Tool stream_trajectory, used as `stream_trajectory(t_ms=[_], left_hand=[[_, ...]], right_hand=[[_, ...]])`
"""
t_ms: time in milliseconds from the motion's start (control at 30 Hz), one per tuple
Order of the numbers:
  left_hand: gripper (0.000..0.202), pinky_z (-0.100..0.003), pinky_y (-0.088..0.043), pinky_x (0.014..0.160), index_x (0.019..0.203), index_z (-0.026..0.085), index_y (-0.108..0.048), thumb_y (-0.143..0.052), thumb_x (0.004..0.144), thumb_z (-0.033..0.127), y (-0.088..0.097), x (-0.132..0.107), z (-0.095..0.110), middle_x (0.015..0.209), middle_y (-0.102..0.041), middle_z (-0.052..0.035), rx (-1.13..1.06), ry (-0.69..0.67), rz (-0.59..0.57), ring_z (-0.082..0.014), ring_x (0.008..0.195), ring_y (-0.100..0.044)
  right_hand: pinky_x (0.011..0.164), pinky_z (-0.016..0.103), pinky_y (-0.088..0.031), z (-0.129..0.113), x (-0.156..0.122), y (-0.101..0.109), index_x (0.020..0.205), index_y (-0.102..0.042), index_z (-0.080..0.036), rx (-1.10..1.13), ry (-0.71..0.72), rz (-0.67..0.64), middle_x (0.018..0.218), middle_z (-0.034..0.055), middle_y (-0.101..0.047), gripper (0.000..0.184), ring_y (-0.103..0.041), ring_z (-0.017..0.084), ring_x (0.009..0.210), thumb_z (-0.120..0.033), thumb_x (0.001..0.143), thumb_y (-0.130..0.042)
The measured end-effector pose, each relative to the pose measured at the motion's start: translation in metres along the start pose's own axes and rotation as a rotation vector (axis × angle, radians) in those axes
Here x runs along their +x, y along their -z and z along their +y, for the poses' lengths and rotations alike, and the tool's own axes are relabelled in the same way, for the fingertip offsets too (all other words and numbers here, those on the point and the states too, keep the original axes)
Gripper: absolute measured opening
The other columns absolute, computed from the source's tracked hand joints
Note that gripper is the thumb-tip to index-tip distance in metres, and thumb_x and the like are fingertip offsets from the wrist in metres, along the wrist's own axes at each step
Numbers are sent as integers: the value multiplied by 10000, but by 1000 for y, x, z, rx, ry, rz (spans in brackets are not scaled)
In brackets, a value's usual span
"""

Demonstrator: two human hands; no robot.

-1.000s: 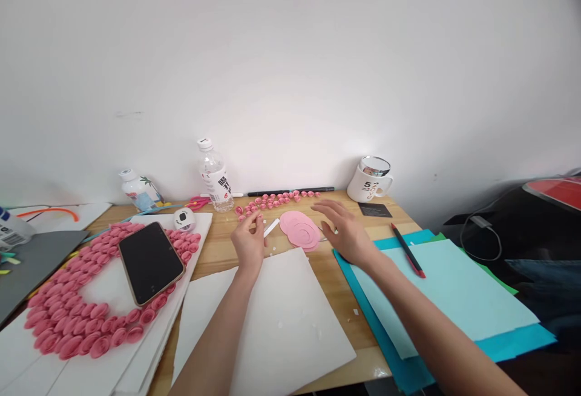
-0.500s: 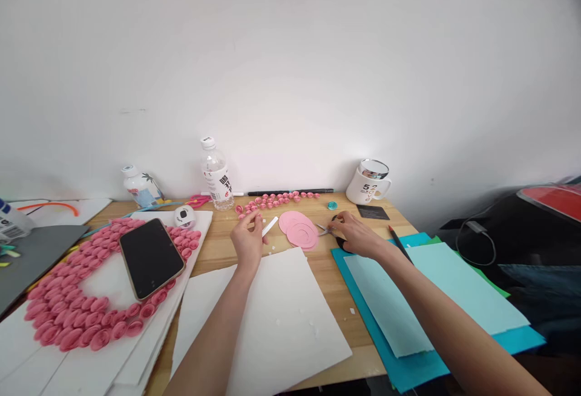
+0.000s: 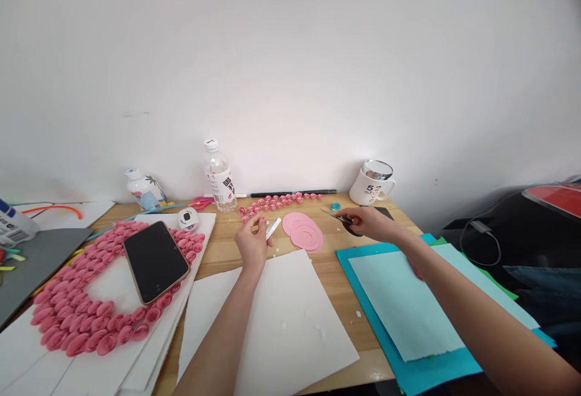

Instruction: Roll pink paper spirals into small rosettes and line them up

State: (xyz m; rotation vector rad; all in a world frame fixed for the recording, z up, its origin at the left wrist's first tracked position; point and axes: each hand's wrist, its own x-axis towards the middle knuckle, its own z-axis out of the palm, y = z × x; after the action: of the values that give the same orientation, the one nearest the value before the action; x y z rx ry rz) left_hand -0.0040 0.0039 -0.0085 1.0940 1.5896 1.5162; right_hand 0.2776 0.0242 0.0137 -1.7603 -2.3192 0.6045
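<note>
My left hand (image 3: 252, 241) is closed, pinching a small white strip (image 3: 273, 227) that juts out to the right from its fingers. My right hand (image 3: 370, 221) has its fingers closed on the black handles of a pair of scissors (image 3: 336, 214), whose blades point left. Between the hands lie overlapping pink paper circles (image 3: 303, 231), the upper one marked with a spiral line. A small teal paper rosette (image 3: 336, 206) sits just beyond the blades. Below my left hand is a white sheet (image 3: 272, 317) with small white scraps on it.
To the left, a phone (image 3: 157, 261) rests on a ring of pink paper rosettes (image 3: 72, 311). A water bottle (image 3: 221, 184), a row of pink rosettes (image 3: 276, 202) and a lidded mug (image 3: 372, 184) stand along the wall. Light blue paper (image 3: 403, 305) lies under my right forearm.
My right hand has moved right with the scissors, away from the pink circles, and the blades now angle up-left. The left hand keeps the white strip. The view has shifted slightly.
</note>
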Motion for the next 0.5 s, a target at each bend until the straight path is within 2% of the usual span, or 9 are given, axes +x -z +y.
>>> stream_trajectory(t_ms=[133,200,300,367,500], left_hand=[[264,-187,-389,304,957,135,-664,-540,744,230,0,1,0,775,-688,-69,-18,28,5,-45,268,-451],[263,-186,-379,297,955,134,-665,-539,745,232,0,1,-1,804,-688,-76,-33,40,10,-42,266,-448],[273,-182,-359,284,967,131,-658,-543,741,233,0,3,-4,837,-688,-86,-51,50,18,-43,263,-449],[276,-180,-350,277,969,129,-657,-542,739,231,0,3,-5,839,-688,-89,-55,48,21,-46,263,-453],[275,-180,-344,272,965,132,-659,-533,741,230,1,3,-5,832,-689,-91,-60,59,22,-53,268,-460]], right_hand=[[580,244,-415,-31,3,-12,1009,-578,-212,231,53,60,742,25,-650,305,-574,165,659,-318,725,-539],[617,254,-430,-51,5,-21,945,-591,-205,304,102,74,760,35,-660,273,-583,172,691,-328,702,-583],[645,258,-431,-77,7,-30,939,-580,-214,405,196,71,781,19,-653,221,-577,150,690,-299,739,-536],[631,253,-420,-87,9,-34,962,-562,-214,428,225,50,714,-5,-627,232,-551,133,651,-273,741,-522],[552,230,-373,-94,17,-40,886,-538,-200,387,239,39,648,-35,-554,234,-479,111,581,-276,671,-588]])
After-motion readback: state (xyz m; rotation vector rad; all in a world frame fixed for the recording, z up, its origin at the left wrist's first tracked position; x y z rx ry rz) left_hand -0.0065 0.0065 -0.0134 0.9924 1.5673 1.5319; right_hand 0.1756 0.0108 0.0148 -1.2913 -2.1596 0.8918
